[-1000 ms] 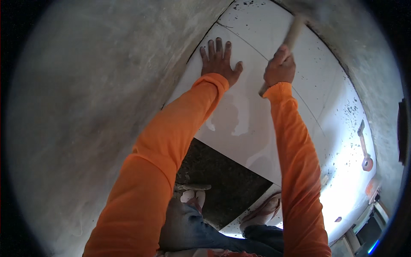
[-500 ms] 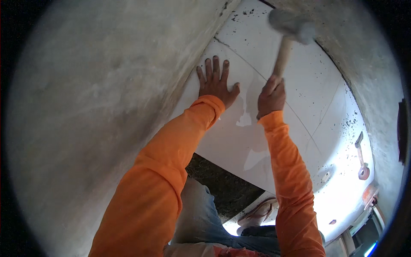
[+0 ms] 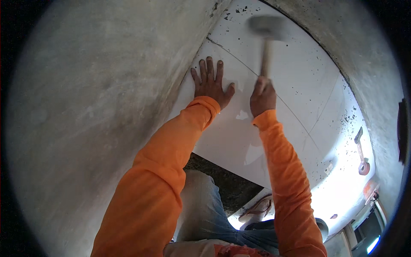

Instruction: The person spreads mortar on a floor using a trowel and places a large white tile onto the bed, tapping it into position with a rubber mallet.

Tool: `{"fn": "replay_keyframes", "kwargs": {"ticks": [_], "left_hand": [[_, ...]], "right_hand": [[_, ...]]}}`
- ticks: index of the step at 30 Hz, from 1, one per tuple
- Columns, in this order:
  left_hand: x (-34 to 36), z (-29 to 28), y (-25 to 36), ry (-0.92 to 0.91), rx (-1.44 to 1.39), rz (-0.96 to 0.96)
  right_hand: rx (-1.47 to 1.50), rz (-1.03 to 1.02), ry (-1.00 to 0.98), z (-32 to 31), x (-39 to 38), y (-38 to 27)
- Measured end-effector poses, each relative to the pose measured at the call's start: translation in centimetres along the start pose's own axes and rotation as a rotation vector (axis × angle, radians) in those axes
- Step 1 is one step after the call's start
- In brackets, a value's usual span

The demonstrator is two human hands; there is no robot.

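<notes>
My left hand (image 3: 212, 85) lies flat with its fingers spread on a large white floor tile (image 3: 227, 137), close to the left wall. My right hand (image 3: 263, 96) is wrapped round the wooden handle of a mallet (image 3: 266, 55). The mallet's dark grey head is smeared by motion and points away from me over the far tiles; whether it touches them I cannot tell. A joint line runs slantwise between the tiles, passing by my right hand. Both my forearms are in orange sleeves.
Grey plastered walls rise at left (image 3: 85, 107) and right (image 3: 376, 85). Near my knee lies a dark untiled patch (image 3: 222, 182). By the right wall are a hammer-like tool (image 3: 359, 141), a roll of tape (image 3: 364, 168) and a reddish object (image 3: 370, 188). Dark crumbs dot the tiles.
The mallet head has swung left and slightly nearer, and my right hand has shifted a little left with it. My left hand stays spread on the tile.
</notes>
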State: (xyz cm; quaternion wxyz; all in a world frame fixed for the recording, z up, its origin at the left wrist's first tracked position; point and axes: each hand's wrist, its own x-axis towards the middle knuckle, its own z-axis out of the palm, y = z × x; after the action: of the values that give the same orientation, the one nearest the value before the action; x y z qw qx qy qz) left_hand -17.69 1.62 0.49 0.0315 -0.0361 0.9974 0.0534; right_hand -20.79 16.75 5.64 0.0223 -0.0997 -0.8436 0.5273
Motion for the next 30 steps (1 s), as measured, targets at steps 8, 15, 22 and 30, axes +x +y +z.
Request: {"fn": "replay_keyframes", "kwargs": {"ticks": [8,15,22,30], "left_hand": [[-0.2,0.5,-0.1,0.027,0.012,0.017],[0.0,0.5,-0.1,0.035,0.012,0.017],[0.2,0.4,0.8,0.034,0.031,0.031],[-0.4,1.2,-0.3,0.053,0.052,0.017]], "right_hand": [[-0.094,0.028,-0.095,-1.2,0.4,-0.9],[-0.453,-0.024,-0.305,-0.3,0.6,1.0],[-0.405,0.116,-0.31,-1.4,1.1,2.2],[-0.411,0.087,-0.306,-1.7,0.9,0.7]]}}
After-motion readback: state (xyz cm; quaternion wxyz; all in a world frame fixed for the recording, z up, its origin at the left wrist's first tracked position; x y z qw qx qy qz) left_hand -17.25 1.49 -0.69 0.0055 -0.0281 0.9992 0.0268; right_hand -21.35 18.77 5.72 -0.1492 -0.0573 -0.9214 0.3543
